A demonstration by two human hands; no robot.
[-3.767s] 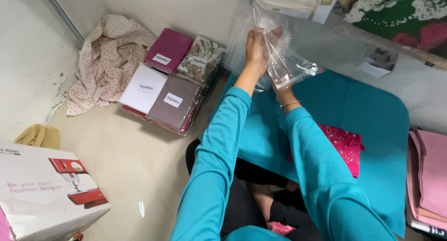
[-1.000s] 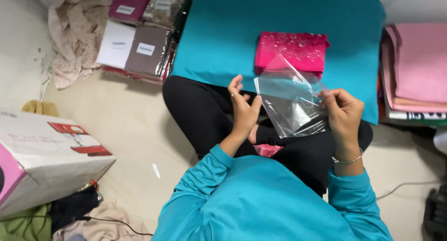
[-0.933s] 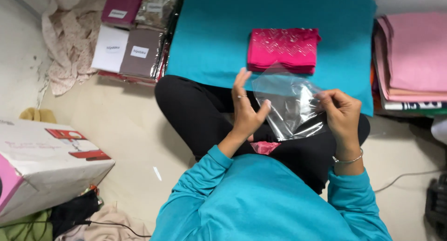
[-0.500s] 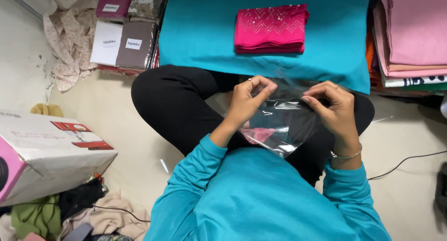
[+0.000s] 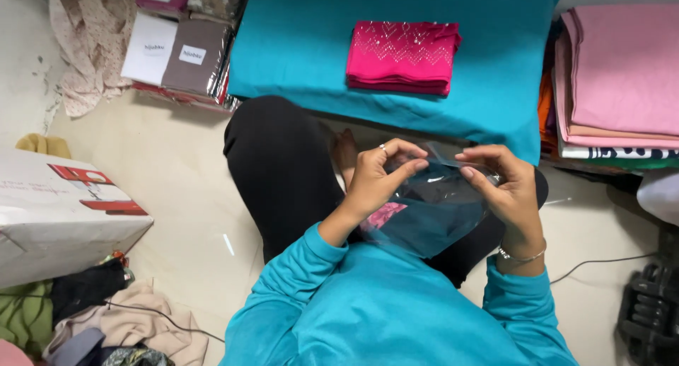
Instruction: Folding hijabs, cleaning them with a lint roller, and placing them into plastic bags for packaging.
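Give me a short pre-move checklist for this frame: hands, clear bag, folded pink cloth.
1. Left hand pinches the clear plastic bag at its top edge: ok.
2. Right hand grips the same edge: ok.
3. Bag mouth open: cannot tell.
4. Bag empty: cannot tell, dark lap shows through.
5. Folded pink cloth lies flat on the teal cloth, untouched: ok.

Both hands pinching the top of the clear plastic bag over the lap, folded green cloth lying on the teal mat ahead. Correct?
Not quite: the folded cloth on the teal mat is pink, not green, as the head view shows. The rest holds: left hand and right hand pinch the top of the clear plastic bag over the lap.
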